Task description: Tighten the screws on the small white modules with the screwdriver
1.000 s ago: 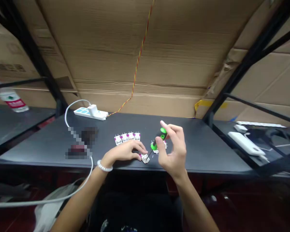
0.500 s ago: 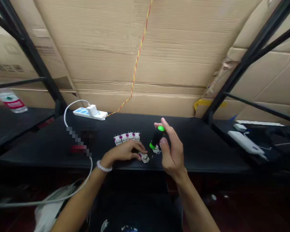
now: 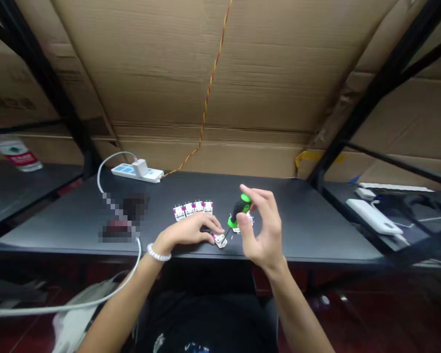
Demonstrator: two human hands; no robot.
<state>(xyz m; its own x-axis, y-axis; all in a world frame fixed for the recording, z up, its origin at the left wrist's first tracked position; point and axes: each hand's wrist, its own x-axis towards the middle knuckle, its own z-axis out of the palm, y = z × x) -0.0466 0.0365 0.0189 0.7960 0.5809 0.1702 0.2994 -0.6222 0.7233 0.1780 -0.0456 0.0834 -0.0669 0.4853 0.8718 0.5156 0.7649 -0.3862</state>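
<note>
My right hand (image 3: 261, 230) pinches the green-and-black handle of a small screwdriver (image 3: 238, 212), whose tip points down at a small white part (image 3: 220, 240) on the black table (image 3: 308, 230). That white part, with a purple patch, sits under the fingertips of my left hand (image 3: 191, 230), which presses it to the table; a beaded bracelet is on that wrist. Just behind my left hand stands a row of several similar white-and-purple parts (image 3: 193, 208). More white parts (image 3: 242, 223) lie partly hidden behind the screwdriver and my right hand.
A white power strip (image 3: 136, 171) with a charger and a white cable (image 3: 106, 289) lies at the back left. A blurred dark item (image 3: 123, 218) sits left of the parts. White devices (image 3: 375, 215) rest on the right-hand shelf, a bottle (image 3: 12, 149) on the left one. Cardboard walls stand behind.
My right hand's fingers have shifted around the screwdriver handle, which stays over the white part. My left hand has stayed on that part.
</note>
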